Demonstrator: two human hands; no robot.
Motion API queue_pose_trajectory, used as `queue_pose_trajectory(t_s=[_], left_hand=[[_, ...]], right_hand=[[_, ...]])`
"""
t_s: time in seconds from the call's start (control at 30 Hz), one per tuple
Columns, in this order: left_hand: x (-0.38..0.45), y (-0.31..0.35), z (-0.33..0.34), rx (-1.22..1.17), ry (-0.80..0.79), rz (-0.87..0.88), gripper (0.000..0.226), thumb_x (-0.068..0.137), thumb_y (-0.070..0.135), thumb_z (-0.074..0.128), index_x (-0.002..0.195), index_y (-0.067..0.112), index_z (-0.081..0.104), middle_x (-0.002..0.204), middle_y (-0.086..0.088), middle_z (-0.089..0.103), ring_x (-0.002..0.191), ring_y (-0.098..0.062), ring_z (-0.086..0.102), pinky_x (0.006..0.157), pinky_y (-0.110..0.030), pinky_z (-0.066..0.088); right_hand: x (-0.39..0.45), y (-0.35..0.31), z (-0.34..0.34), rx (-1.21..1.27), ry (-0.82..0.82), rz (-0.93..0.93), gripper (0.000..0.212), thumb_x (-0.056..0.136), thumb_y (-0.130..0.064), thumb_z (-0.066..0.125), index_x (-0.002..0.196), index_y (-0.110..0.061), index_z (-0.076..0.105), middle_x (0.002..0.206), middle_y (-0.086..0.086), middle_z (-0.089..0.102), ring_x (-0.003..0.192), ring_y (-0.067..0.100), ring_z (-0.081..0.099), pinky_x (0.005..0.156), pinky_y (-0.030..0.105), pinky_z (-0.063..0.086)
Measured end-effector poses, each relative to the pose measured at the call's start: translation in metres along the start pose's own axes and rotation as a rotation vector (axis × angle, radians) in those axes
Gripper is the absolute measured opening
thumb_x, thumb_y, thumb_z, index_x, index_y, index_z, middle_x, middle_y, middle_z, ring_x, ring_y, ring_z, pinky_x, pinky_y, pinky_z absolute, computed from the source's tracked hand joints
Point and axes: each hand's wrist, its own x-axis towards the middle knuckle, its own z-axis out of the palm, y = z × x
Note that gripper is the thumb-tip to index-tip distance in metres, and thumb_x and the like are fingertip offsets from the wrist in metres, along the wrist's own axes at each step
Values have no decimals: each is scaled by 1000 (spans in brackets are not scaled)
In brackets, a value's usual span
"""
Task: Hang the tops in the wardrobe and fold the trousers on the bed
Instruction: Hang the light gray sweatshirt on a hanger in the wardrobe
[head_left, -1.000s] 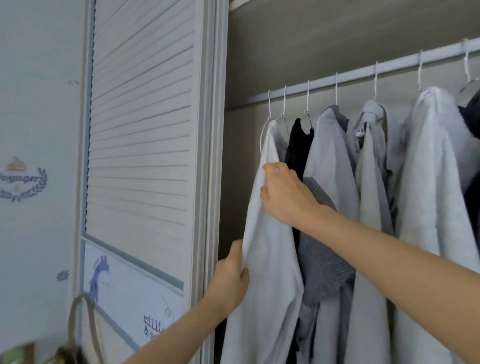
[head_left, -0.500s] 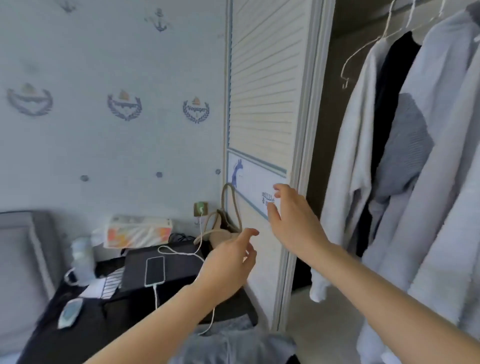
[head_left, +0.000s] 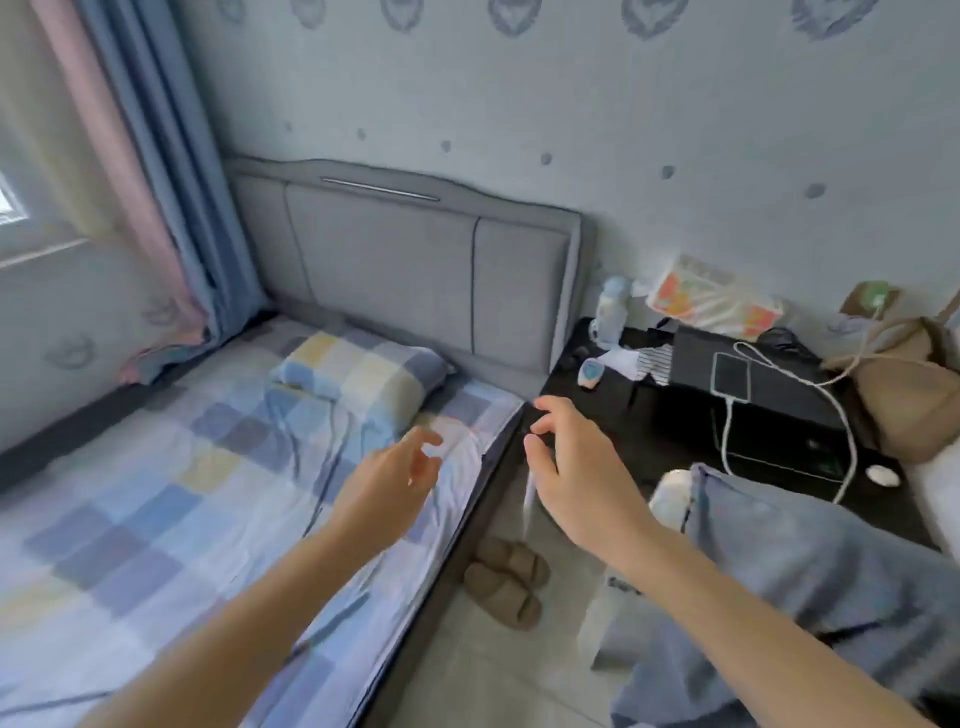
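Observation:
The bed with a blue and yellow checked sheet fills the left half of the view. A pair of blue-grey trousers lies draped at the lower right, beside the black bedside table. My left hand hovers over the bed's right edge, fingers relaxed and holding nothing. My right hand hangs above the gap between bed and table, fingers loosely spread, also empty. The wardrobe and the hung tops are out of view.
A checked pillow lies against the grey headboard. The black bedside table carries a phone on a white cable, a bottle and a tissue pack. Brown slippers sit on the floor by the bed. A tan bag stands at right.
My view swung left and down from the wardrobe to the bed. Both hands let go of the hanging white top and now reach out empty over the bed's edge.

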Motion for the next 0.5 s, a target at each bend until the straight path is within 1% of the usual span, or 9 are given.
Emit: queue_pose_trajectory(t_s=[0.07, 0.1, 0.17, 0.23, 0.33, 0.37, 0.43, 0.47, 0.5], left_hand=[[-34, -66, -31, -24, 42, -116, 19, 99, 30, 48, 115, 30, 58, 81, 3, 71, 74, -21, 65, 74, -38, 52], [-60, -110, -53, -29, 56, -200, 17, 99, 29, 49, 113, 30, 58, 80, 4, 70, 73, -20, 65, 73, -38, 53], [-96, -161, -77, -43, 51, -331, 14, 99, 26, 49, 108, 32, 58, 76, 2, 70, 72, -20, 66, 73, -38, 53], [-146, -222, -106, -58, 80, -500, 14, 99, 23, 50, 107, 29, 59, 75, -1, 71, 73, -22, 67, 74, -38, 53], [-207, -271, -119, -128, 162, -685, 13, 98, 18, 52, 105, 22, 62, 73, 4, 70, 73, -18, 67, 72, -37, 54], [-229, -288, -123, -167, 181, -763, 12, 98, 18, 52, 102, 23, 62, 72, 6, 69, 71, -18, 67, 71, -37, 55], [-267, -314, -121, -209, 236, -868, 12, 98, 17, 52, 97, 25, 61, 69, 8, 68, 66, -13, 66, 66, -36, 54], [-285, -324, -118, -224, 259, -915, 14, 98, 16, 52, 94, 26, 61, 67, 8, 68, 64, -8, 65, 64, -33, 52], [-300, -332, -113, -239, 269, -962, 14, 97, 16, 53, 92, 26, 61, 66, 8, 68, 61, -2, 63, 62, -27, 49]], right_hand=[[8, -41, 63, 68, -129, -45, 39, 99, -26, 44, 136, -14, 41, 113, 2, 59, 108, 21, 53, 84, 26, 38], [10, -70, 108, 98, -208, -57, 39, 100, -26, 43, 136, -13, 41, 113, 2, 58, 108, 21, 52, 82, 25, 37], [8, -106, 161, 135, -311, -75, 39, 100, -25, 42, 137, -12, 39, 112, -1, 56, 109, 21, 50, 81, 27, 36], [1, -153, 229, 169, -459, -103, 39, 100, -24, 42, 137, -12, 39, 107, -4, 53, 110, 22, 49, 77, 26, 34], [-15, -194, 291, 190, -591, -138, 39, 100, -24, 42, 137, -11, 39, 109, 2, 58, 105, 23, 52, 80, 34, 43], [-21, -209, 315, 186, -651, -150, 38, 100, -24, 42, 136, -11, 40, 108, 2, 59, 100, 23, 53, 77, 36, 44], [-32, -231, 354, 174, -772, -173, 38, 100, -25, 41, 136, -13, 40, 108, 4, 59, 92, 21, 53, 69, 33, 41], [-37, -239, 372, 167, -825, -186, 37, 101, -25, 41, 136, -13, 41, 109, 5, 59, 91, 22, 53, 67, 32, 39], [-42, -244, 388, 156, -870, -192, 37, 100, -24, 41, 135, -12, 41, 108, 6, 59, 92, 23, 54, 67, 32, 38]])
